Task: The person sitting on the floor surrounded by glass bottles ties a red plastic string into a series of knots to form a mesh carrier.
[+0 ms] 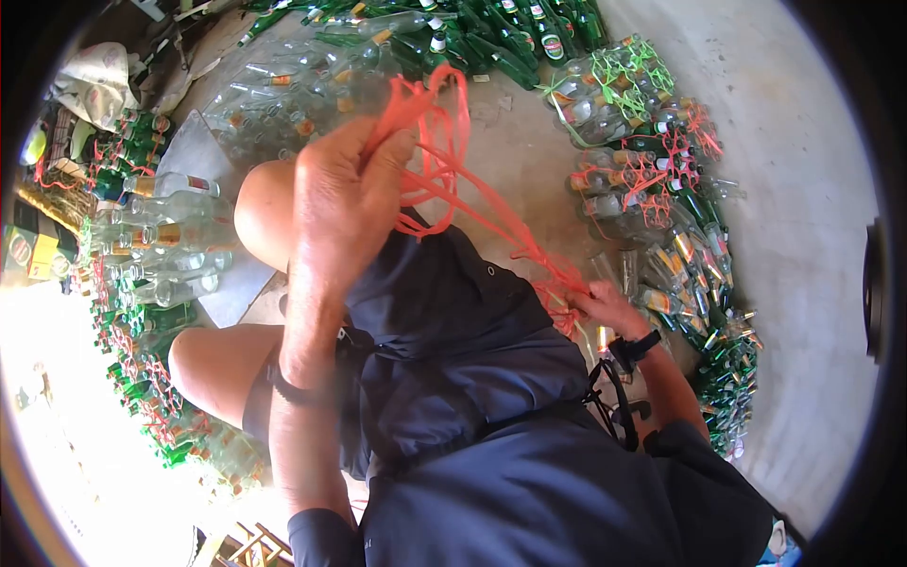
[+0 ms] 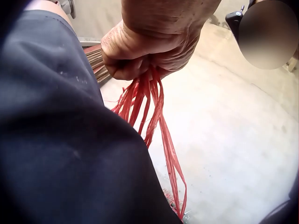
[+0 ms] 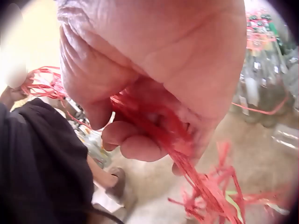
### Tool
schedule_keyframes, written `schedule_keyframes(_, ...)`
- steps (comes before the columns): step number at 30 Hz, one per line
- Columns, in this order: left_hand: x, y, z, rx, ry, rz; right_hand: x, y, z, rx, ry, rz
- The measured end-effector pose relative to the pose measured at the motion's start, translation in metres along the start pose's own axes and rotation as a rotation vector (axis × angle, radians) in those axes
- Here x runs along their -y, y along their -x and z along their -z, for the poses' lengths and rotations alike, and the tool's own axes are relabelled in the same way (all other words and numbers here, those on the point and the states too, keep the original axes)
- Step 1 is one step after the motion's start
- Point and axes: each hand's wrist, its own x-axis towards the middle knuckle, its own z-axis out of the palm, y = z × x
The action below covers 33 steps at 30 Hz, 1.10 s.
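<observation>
Red plastic twine stretches between my two hands in the head view, with loose loops hanging near the left one. Raised over the lap, my left hand grips a bunch of the strands. The left wrist view shows that fist with red strands falling below it. Lower and to the right, my right hand holds the other end of the twine beside the thigh. In the right wrist view its fingers curl round the red strands, which trail down to a tangle with a pale green strand in it.
Clear bottles stand at the left, some on a grey board. Green bottles lie at the far side. Bundles tied with green twine and red twine line the right. Bare concrete floor shows beyond them.
</observation>
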Motion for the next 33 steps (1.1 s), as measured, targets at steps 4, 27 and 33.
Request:
schedule_keyframes(4,0.006,0.002,-0.012,0.093,-0.045,0.016,-0.061,0.011,-0.031,-0.076,-0.510,0.068)
schedule_keyframes(27,0.011,0.007,-0.034,0.149,-0.045,0.024,-0.030,0.077,0.138,-0.148,0.471,-0.336)
schedule_keyframes(33,-0.009,0.004,0.015,-0.052,-0.039,0.015,0.039,0.067,0.146,-0.340,0.448,-0.205)
